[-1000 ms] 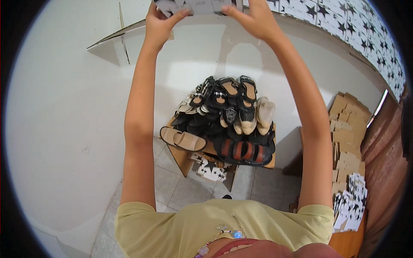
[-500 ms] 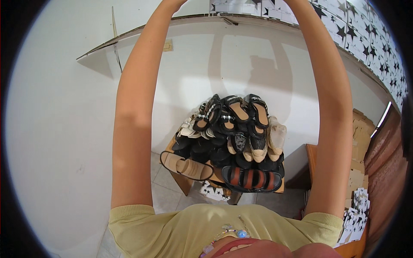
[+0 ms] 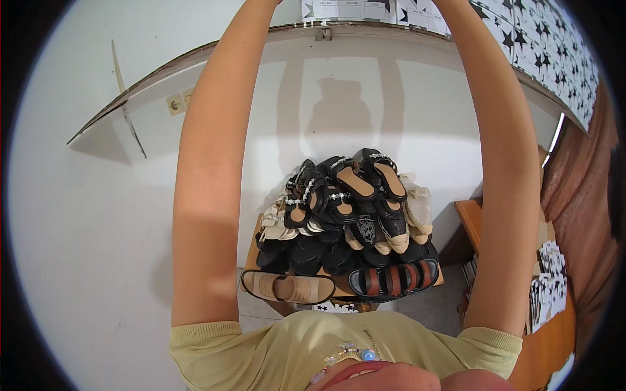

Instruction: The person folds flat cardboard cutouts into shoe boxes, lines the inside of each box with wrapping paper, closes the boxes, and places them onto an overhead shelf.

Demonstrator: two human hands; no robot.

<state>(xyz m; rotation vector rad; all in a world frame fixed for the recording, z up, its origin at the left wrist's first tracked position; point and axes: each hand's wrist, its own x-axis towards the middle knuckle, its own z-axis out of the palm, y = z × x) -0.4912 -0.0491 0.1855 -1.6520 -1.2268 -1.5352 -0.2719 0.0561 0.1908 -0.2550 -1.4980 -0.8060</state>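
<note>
Both my left arm (image 3: 212, 150) and my right arm (image 3: 510, 150) reach up past the top edge, so neither hand's fingers show. Nearest to where the arms leave the picture are white boxes with black stars (image 3: 349, 10), standing on a high shelf (image 3: 222, 47). Whether my hands touch or hold a box is hidden. Between and below the arms, a pile of black, white and beige shoes (image 3: 355, 182) covers a small wooden table. At its front lie a beige slide sandal (image 3: 303, 287) and a black sandal with brown straps (image 3: 394, 279).
More starred boxes (image 3: 554, 58) are stacked along the shelf at the upper right. An orange-brown wooden desk (image 3: 544, 352) stands at the right with star-patterned cardboard (image 3: 549, 287) on it. A brown curtain (image 3: 580, 163) hangs beside it. A wall socket (image 3: 175, 104) sits under the shelf.
The view has shifted: the wall socket and shelf end appear farther left. The shoes sit slightly lower in the picture. Both arms stay raised.
</note>
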